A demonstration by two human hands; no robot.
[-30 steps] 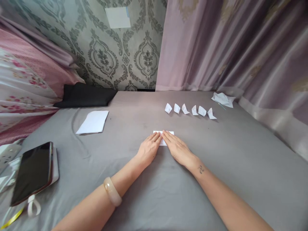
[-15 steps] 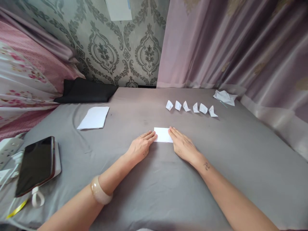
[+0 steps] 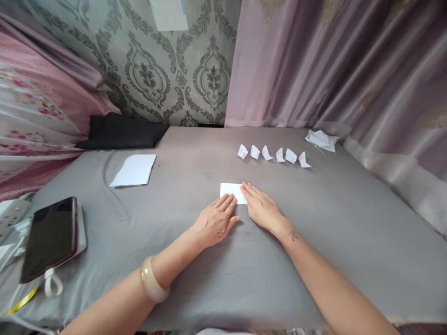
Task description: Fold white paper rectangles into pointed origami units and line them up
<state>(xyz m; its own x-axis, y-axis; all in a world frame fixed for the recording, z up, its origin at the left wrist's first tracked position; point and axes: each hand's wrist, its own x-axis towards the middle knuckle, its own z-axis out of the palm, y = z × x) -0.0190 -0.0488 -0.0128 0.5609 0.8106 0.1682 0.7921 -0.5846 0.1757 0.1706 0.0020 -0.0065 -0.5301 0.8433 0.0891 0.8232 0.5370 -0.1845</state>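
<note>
A small white paper rectangle (image 3: pixel 230 188), apparently folded, lies flat on the grey cloth (image 3: pixel 195 288) in front of me. My left hand (image 3: pixel 218 218) rests with its fingers stretched over the paper's near edge and its thumb out to the side. On the paper's right end lie the straight fingers of my right hand (image 3: pixel 260 204), palm down. Neither hand grips the sheet; both press on it from above. Beyond the right hand stands a row of several small folded white paper pieces (image 3: pixel 265 153).
A stack of white paper (image 3: pixel 134 170) lies at the left, with a black cloth (image 3: pixel 124 131) behind it. Crumpled white paper (image 3: pixel 321 139) sits at the far right by the curtain (image 3: pixel 279 60). At the left edge are a phone (image 3: pixel 50 237), cables and a power strip (image 3: pixel 12 214).
My left hand has slid right from the paper's left end onto its near edge, its thumb now spread. My right hand stays on the right end. The view has shifted slightly.
</note>
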